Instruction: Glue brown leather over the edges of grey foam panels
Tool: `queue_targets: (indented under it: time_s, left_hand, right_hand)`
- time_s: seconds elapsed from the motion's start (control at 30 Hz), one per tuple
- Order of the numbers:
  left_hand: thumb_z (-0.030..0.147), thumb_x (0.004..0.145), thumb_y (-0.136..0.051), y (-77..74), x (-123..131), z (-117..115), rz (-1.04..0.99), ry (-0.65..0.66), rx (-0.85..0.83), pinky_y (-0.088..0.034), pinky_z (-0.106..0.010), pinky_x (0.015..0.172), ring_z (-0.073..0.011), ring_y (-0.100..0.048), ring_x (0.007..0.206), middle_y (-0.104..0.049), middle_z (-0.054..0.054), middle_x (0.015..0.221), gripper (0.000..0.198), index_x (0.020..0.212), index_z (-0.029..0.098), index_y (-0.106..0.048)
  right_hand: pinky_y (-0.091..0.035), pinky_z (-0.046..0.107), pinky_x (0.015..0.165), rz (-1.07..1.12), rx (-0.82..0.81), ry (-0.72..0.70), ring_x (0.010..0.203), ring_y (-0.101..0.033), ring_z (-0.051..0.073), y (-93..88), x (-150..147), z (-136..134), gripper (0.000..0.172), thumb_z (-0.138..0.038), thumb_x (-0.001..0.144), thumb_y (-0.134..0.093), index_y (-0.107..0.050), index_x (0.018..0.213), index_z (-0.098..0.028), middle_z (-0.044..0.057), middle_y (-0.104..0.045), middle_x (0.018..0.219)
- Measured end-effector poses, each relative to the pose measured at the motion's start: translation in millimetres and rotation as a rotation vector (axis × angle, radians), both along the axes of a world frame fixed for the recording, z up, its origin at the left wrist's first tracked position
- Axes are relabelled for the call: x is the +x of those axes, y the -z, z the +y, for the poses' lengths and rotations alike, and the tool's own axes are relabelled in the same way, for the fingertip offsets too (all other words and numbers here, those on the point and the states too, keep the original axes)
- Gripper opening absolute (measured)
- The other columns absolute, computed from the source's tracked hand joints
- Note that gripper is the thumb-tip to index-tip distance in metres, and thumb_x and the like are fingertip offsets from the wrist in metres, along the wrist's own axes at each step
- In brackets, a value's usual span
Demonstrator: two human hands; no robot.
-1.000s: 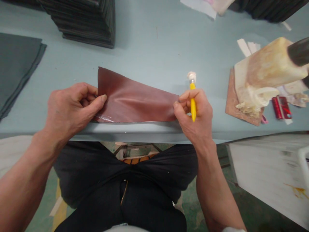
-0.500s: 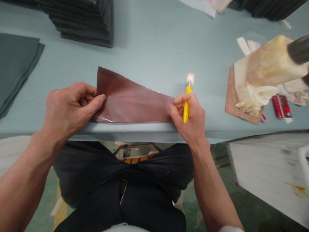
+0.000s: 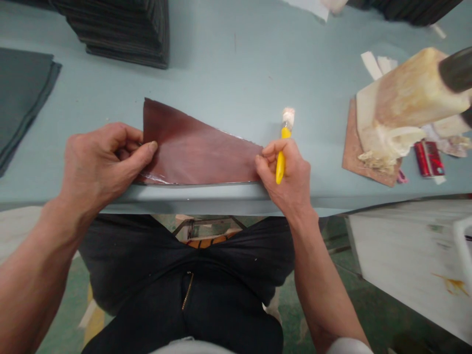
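A reddish-brown leather-like piece, tall at the left and narrow at the right, lies along the table's front edge. Its lower edge carries a shiny wet-looking streak near the left end. My left hand pinches its left end, thumb on top and fingers curled behind. At the narrow right end, my right hand grips the piece between thumb and fingertips. That same hand also holds a small yellow-handled brush, its whitish bristles pointing away from me. The undersides of the fingertips are hidden.
A glue-crusted plastic container stands on a brown board at the right, with a red can-like object beside it. Dark stacked pieces rise at the back left. Dark green sheets lie at the far left of the table.
The whole view has shifted slightly, so everything sits a little further left and up. Both hands keep the same hold on the piece, and the brush stays in the right hand.
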State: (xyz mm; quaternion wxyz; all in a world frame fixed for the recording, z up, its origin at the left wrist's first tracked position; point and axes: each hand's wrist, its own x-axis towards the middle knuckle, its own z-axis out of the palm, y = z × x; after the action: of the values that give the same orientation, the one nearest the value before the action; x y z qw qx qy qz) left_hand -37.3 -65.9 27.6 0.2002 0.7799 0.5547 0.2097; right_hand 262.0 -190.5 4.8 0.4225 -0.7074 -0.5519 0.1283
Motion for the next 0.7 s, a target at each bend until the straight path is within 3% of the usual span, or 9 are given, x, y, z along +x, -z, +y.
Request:
queue_targets:
  time_s: [0.7]
  left_hand:
    - [0.059, 0.086, -0.058, -2.9, 3.9, -1.7, 0.03, -0.005, 0.03, -0.04, -0.027, 0.064, -0.0128, -0.055, 0.065, -0.067, -0.001, 0.078, 0.046, 0.092, 0.017, -0.075]
  right_hand:
    - [-0.047, 0.028, 0.064, 0.129, 0.056, -0.036, 0.061, -0.055, 0.01, 5.1, 5.2, 4.5, 0.013, -0.03, 0.095, -0.068, -0.056, 0.101, -0.026, -0.009, -0.055, 0.074]
